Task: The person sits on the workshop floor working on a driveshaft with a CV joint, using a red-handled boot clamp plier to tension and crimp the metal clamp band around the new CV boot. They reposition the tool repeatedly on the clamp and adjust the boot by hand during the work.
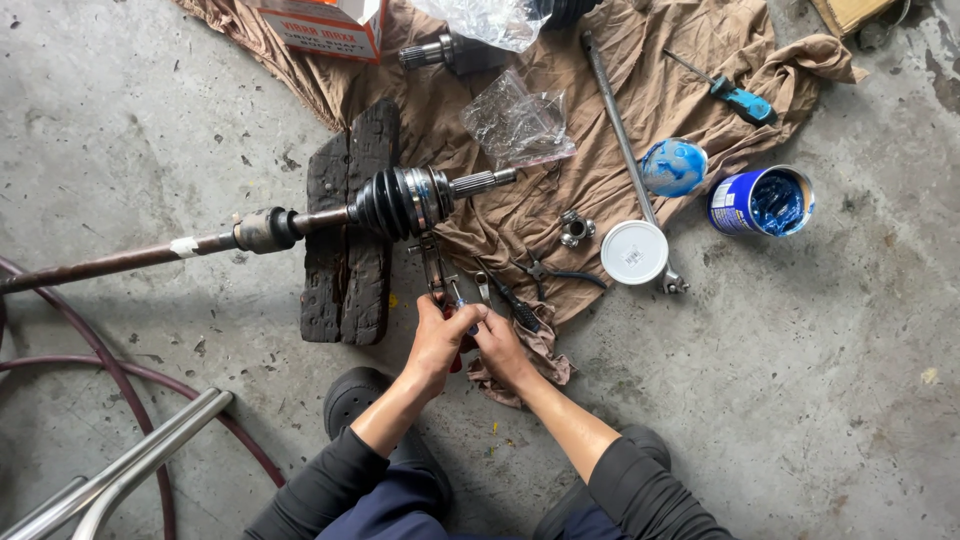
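At left of centre, a drive shaft (300, 222) lay across charred wood blocks (348, 240). Below its rubber boot (frame centre), the left hand (437, 340) was curled tight around plier handles (436, 272). Just right, the right hand (500, 347) pinched the same tool's handles.

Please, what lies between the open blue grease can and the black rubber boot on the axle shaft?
In the head view, between the blue can and the boot lie the brown cloth, a long metal rod, a blue-smeared lid and a clear plastic bag.
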